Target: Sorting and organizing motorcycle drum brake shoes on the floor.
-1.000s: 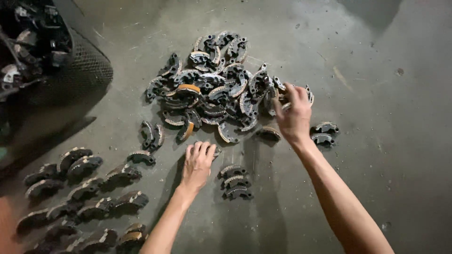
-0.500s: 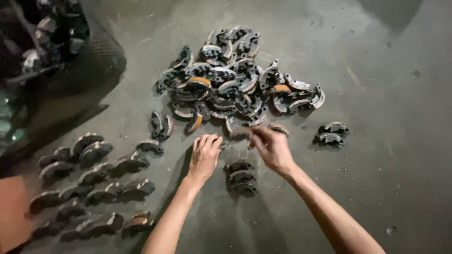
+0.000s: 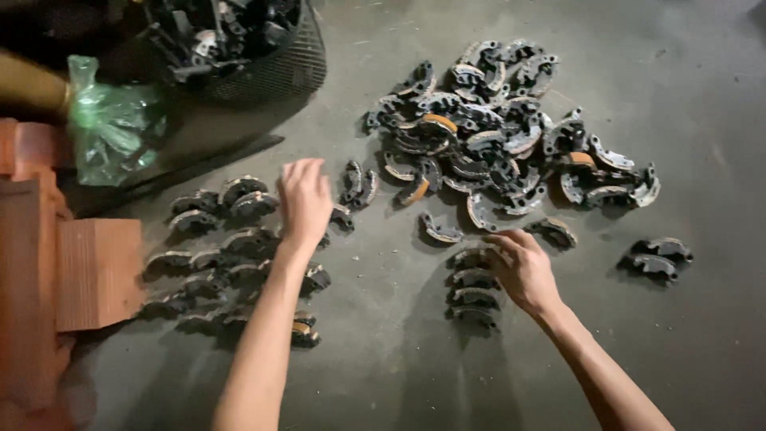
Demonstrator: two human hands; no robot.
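From the head camera, the left hand [image 3: 305,199] hovers with fingers spread and nothing in it over the rows of curved metal shoes [image 3: 231,255] laid out on the concrete floor [image 3: 702,351], just past their far edge and near a loose pair of shoes [image 3: 359,183]. The right hand [image 3: 523,271] rests with fingers loosely curled at the top of a short stack of shoes [image 3: 475,291]; whether it grips one there I cannot tell, since the palm hides the contact. The big unsorted heap [image 3: 503,128] lies beyond both hands, with a separate pair [image 3: 658,257] off to the right. A dark mesh basket [image 3: 263,56] full of parts, a green plastic bag [image 3: 112,128] and red bricks [image 3: 88,271] sit at the left. To do this well, I judge each shoe should be set with its curve matching its neighbours, pressed close so the rows stay even, and the heap should be drawn from its near edge so it does not slide.
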